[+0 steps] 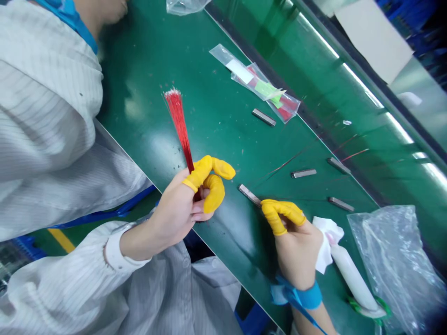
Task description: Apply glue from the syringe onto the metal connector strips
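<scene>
The left hand [179, 202], in yellow finger cots, is closed around the lower part of a red wire bundle [179, 123]; the pale-tipped ends fan out freely above the grip. The right hand [296, 244], also in finger cots, pinches one end of a slim metal connector strip [248, 193] low over the green worktable [213, 125]. A blue wrist strap [309, 296] is fitted behind it.

Good practice, as judged here: grip the strip by its end only, leaving the row along its edge uncovered. Hold the bundle firmly but without crushing, so that single wires separate without tangling. Route the strap's tail clear of the work.

Beyond the right hand lie further connector strips [303, 173], well apart from one another. Near its wrist side are a white tissue [324, 256] and a clear plastic bag [387, 246].
</scene>
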`<action>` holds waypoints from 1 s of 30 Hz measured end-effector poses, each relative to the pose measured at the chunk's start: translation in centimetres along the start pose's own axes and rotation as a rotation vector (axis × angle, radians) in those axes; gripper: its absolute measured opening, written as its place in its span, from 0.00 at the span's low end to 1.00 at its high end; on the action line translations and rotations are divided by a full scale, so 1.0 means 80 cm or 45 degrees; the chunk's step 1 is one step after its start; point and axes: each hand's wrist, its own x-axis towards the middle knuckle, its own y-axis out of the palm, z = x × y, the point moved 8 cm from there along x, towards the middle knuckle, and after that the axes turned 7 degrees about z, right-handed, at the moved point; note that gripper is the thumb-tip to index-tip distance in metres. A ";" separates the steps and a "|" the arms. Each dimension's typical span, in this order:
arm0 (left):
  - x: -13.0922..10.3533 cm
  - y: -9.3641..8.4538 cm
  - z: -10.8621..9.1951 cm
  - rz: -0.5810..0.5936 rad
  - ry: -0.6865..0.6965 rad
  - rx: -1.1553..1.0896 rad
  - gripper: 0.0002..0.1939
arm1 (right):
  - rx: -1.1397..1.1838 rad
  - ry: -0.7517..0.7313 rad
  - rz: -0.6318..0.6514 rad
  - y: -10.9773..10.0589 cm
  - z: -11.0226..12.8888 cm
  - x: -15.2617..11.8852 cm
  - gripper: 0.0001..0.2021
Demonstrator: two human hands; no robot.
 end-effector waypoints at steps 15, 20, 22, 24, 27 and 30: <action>-0.001 -0.001 0.002 -0.014 -0.023 -0.084 0.19 | -0.054 -0.137 0.024 0.008 0.008 -0.001 0.03; -0.004 -0.008 0.004 -0.120 -0.053 -0.084 0.20 | -0.065 -0.181 -0.018 0.004 0.008 -0.005 0.05; -0.005 -0.005 0.004 -0.096 -0.057 -0.075 0.21 | -0.033 -0.112 -0.058 -0.006 0.000 -0.010 0.10; -0.006 -0.002 0.005 -0.077 -0.062 -0.067 0.21 | 0.041 -0.013 -0.085 -0.016 -0.014 -0.016 0.14; -0.008 0.002 0.009 -0.060 -0.079 -0.059 0.21 | 0.089 0.065 -0.113 -0.029 -0.027 -0.024 0.14; -0.010 0.007 0.016 -0.043 -0.109 -0.056 0.20 | 0.047 0.016 -0.111 -0.030 -0.017 -0.028 0.10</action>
